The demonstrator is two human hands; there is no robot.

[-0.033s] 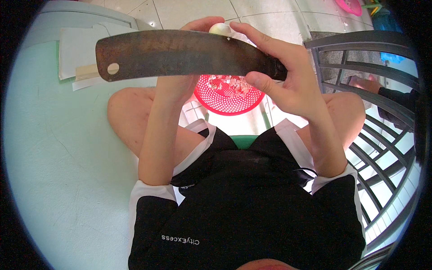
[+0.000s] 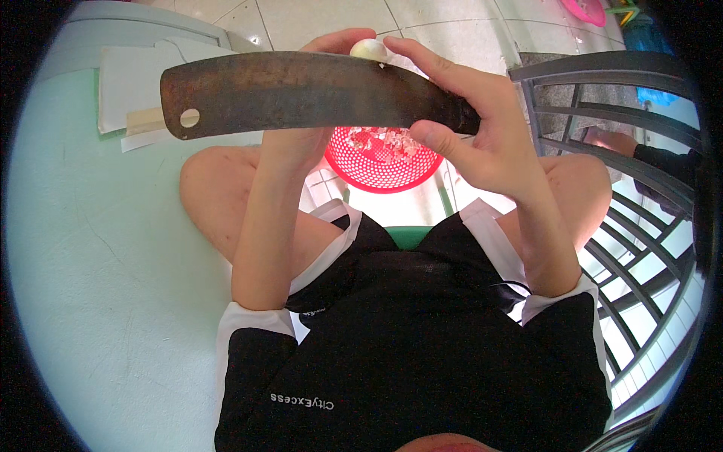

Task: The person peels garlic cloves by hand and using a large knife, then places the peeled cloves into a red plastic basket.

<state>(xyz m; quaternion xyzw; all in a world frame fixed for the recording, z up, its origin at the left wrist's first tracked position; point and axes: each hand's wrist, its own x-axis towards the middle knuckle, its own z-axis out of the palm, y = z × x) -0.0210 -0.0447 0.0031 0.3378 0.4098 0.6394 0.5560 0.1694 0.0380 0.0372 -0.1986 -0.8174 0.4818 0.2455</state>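
Observation:
A wide, dark, rust-stained knife blade with a hole in its far left end stretches across my view. My right hand is closed round its narrow right end, thumb on the near side and forefinger along the top. Behind the blade is my left hand, mostly hidden, with fingertips showing above the upper edge. A pale, rounded bulb shows between those fingertips and my right forefinger, against the blade's upper edge. It seems held in my left hand. Below lies a red perforated basket holding pale pinkish scraps.
A pale green surface fills the left side, with white sheets on it. Dark metal railings curve along the right. Beyond them a person's hand and dark sleeve show. Something green shows between my legs.
The blade has dipped very slightly. Both hands keep their places, and the bulb stays at the blade's upper edge.

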